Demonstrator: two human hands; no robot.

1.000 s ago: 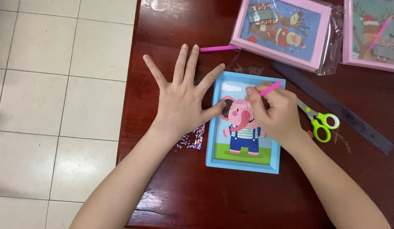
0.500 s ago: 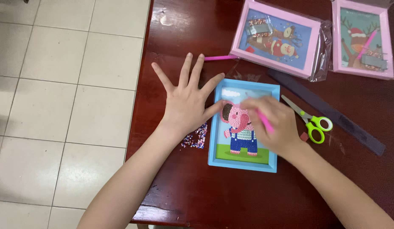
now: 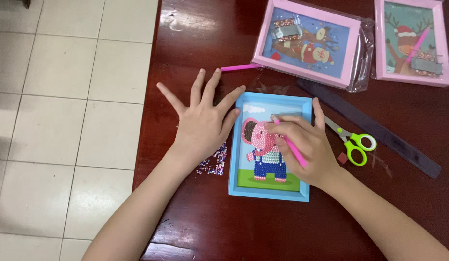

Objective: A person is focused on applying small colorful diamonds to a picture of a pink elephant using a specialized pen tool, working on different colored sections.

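A person's left hand [image 3: 203, 123] lay flat and spread, fingers splayed and holding nothing, on a dark red polished wooden table [image 3: 195, 222], its thumb touching the left edge of a small blue-framed bead picture of a pink elephant in blue dungarees [image 3: 270, 147]. The right hand [image 3: 301, 145] was curled around a slim pink plastic pen [image 3: 291, 145], gripped between fingers and thumb, with the tip set on the elephant's head; the hand rested over the picture's right half. The blue frame lay flat near the table's left edge, between the two hands. A little heap of loose multicoloured beads [image 3: 213, 163] sat just beside the frame's left side, under the left wrist. Green-handled scissors [image 3: 352, 142] lay just right of the right hand, with a long dark flat ruler [image 3: 374, 128] running diagonally beyond them. A second pink pen [image 3: 240, 67] lay above the left fingertips. Further back were two pink-framed festive bead pictures in clear wrapping, one [image 3: 309, 41] at centre and another [image 3: 410, 41] at the right. Pale floor tiles [image 3: 65, 121] showed to the left of the table.
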